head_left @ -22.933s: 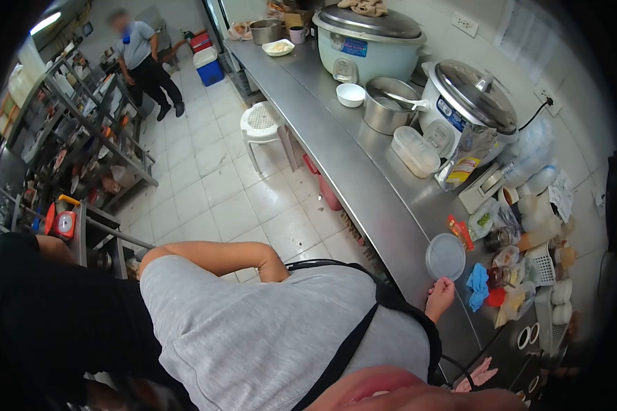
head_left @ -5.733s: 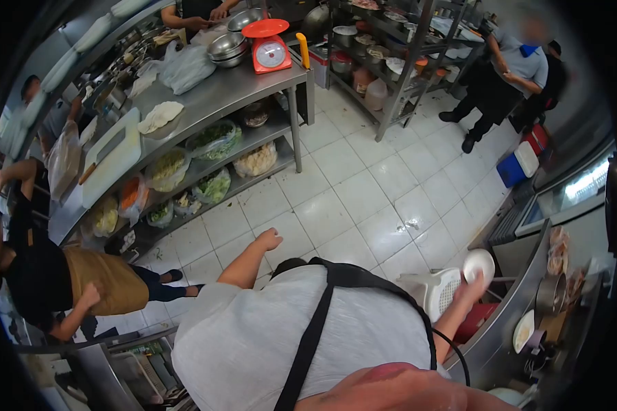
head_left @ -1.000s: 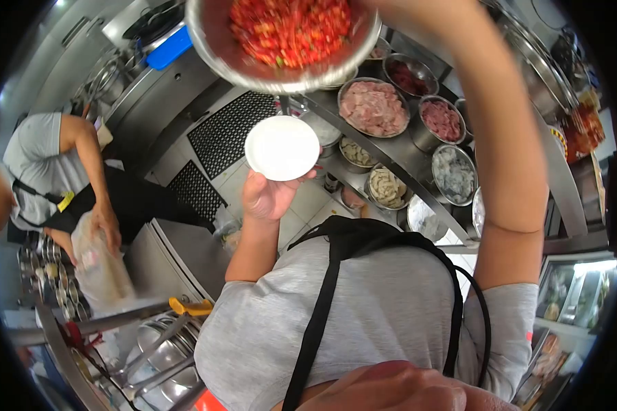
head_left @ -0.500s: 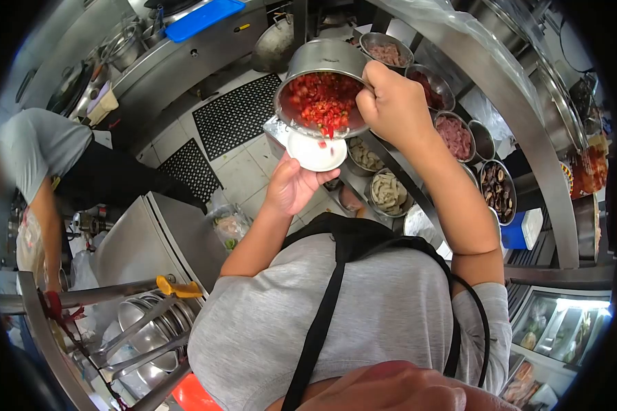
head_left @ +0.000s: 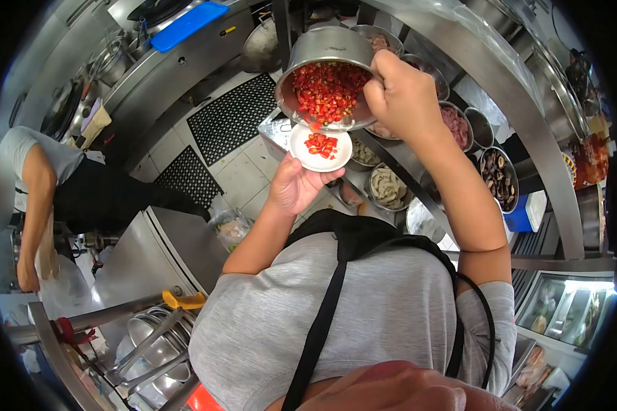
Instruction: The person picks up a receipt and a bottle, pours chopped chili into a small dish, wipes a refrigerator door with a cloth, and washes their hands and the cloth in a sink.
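The curled left hand holds a round white dish. Above it, the right hand clenches a silver metal pot.

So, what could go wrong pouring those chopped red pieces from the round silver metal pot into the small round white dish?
The tilted pot in the bare right hand holds far more red pieces than the dish, so a sudden slide might overfill it. Only the left hand supports the dish, so a wobble could spill some.
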{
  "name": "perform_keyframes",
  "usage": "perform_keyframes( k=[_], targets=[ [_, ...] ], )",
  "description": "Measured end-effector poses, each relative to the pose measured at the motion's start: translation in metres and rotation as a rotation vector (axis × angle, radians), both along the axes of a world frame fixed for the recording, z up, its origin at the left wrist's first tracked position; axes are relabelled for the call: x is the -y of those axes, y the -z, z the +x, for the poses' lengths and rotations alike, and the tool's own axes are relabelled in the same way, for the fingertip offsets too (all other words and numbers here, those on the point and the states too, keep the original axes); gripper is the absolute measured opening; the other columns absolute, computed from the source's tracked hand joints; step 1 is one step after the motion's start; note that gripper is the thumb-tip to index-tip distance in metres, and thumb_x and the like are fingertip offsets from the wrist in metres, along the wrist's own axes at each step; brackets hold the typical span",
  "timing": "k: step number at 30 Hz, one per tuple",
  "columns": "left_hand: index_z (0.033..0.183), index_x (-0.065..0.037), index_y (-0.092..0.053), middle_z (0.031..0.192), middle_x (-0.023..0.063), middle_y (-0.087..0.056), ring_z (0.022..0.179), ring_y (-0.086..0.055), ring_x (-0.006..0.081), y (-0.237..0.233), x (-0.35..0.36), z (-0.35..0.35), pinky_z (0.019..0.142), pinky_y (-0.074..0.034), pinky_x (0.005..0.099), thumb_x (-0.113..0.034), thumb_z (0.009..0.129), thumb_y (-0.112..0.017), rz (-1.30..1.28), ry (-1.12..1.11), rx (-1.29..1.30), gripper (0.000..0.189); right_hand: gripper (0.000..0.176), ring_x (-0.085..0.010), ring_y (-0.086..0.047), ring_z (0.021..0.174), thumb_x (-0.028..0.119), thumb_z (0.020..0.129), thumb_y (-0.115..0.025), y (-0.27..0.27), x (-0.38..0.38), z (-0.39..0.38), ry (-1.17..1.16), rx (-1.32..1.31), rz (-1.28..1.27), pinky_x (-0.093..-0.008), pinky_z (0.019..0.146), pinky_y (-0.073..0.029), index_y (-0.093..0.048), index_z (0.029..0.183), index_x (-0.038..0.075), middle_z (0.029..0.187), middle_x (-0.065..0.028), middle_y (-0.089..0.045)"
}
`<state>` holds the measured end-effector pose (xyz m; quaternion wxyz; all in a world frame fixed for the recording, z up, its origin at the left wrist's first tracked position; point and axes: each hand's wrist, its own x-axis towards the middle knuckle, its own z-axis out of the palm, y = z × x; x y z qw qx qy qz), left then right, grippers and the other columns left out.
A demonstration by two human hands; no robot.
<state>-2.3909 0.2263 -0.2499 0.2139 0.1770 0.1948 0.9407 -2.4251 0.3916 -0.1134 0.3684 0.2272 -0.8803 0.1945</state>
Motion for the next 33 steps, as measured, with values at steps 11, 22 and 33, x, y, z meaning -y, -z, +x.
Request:
perform_keyframes(
  k=[11,22,33],
  targets=[
    [0.125,-0.003,-0.022,0.120,0.0174,-0.039,0.106,-0.045,0.0315,0.003,-0.003,-0.006,0.083,-0.044,0.0455,-0.025,0.072,-0.060,0.053,0.058,0.003,0.069,0.011,-0.0297,-0.054,0.055,0.008,0.063,-0.052,-0.001,-0.003,0.002,0.021,-0.035,0.050,-0.0390,0.049,-0.043,-0.042,0.066,0.005,0.058,-0.0118,-0.051],
    [0.126,-0.005,-0.021,0.122,0.0182,-0.036,0.108,-0.043,0.0327,0.002,-0.001,-0.009,0.083,-0.043,0.0457,-0.025,0.071,-0.060,0.047,0.088,-0.016,0.070,0.009,-0.0307,-0.050,0.051,0.006,0.065,-0.050,0.001,-0.005,0.001,0.066,0.070,-0.072,-0.0344,0.049,-0.042,-0.045,0.071,0.003,0.058,-0.0141,-0.050],
    [0.128,-0.006,-0.022,0.127,0.0219,-0.029,0.111,-0.032,0.0472,0.004,0.020,-0.009,0.083,-0.043,0.0470,-0.031,0.068,-0.062,0.306,0.258,0.040,0.075,0.017,-0.0085,-0.047,0.068,0.004,0.069,-0.045,-0.016,-0.020,-0.009,-0.053,0.728,-0.682,-0.0222,0.061,-0.040,-0.047,0.085,-0.001,0.076,-0.0032,-0.052]
  ],
)
